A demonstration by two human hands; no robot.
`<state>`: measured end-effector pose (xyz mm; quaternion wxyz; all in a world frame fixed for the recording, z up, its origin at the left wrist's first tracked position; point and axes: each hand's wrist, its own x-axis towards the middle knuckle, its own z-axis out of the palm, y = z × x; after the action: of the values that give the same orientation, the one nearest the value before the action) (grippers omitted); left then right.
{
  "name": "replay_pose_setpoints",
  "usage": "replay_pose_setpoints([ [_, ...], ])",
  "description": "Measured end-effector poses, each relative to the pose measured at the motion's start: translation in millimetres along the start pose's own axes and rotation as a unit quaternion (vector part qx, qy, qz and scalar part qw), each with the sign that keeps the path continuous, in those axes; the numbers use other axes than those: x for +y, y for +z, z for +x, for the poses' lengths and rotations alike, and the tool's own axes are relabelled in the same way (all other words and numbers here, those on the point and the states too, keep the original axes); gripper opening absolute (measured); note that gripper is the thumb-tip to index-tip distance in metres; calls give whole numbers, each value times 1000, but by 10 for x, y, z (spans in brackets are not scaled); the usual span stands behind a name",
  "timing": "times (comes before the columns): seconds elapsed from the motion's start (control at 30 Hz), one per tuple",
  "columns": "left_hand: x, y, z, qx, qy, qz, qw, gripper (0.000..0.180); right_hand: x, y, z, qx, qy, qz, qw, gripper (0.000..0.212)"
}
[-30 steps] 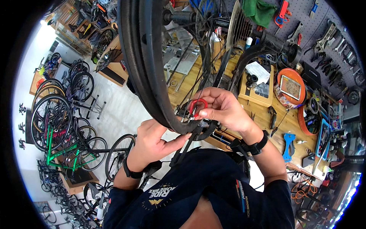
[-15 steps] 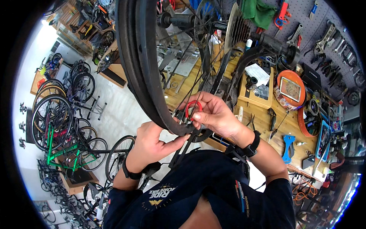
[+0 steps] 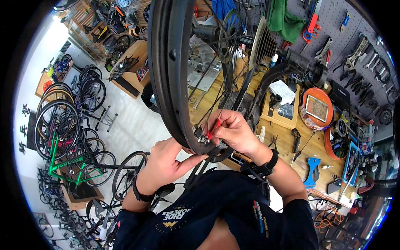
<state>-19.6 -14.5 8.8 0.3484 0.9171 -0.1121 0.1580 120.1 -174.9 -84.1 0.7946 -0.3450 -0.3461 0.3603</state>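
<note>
Since the earlier frame, the small red loop-shaped hand tool [image 3: 214, 128] has been turning, and is now presenting its edge instead of its open ring. Thumb and fingers of the right hand [image 3: 233, 130] are clamping it at the inner side of the black bicycle wheel rim [image 3: 180, 83], beside the thin spokes. The left hand [image 3: 166, 160] is touching the rim's lowest curve with its thumb; its fingertips are hidden, so its closure cannot be told. Beyond, the toothed metal cassette [image 3: 263, 48] is standing above the light wooden workbench [image 3: 284, 132]. Farther off, assorted wrenches are hanging on the grey perforated tool board [image 3: 333, 25].
</note>
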Motion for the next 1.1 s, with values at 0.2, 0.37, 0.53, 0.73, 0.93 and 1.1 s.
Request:
replay_pose_setpoints([
  [0.2,-121,145,-17,6,41,5,999,29,-12,211,-47,196,7,-259,946,24],
  [0.37,-346,278,-80,-7,31,-8,999,29,43,265,28,271,13,-489,829,29],
  [0.53,-214,129,10,43,100,-15,994,28,-102,396,93,236,10,-308,922,25],
  [0.73,83,-187,168,48,59,-79,994,27,-345,238,197,-16,28,-31,999,23],
  [0.93,174,-300,274,84,74,-92,989,24,-401,161,206,-119,-5,128,985,35],
  [1.1,199,-242,217,70,4,-142,987,26,-282,112,222,-88,-64,31,994,26],
])
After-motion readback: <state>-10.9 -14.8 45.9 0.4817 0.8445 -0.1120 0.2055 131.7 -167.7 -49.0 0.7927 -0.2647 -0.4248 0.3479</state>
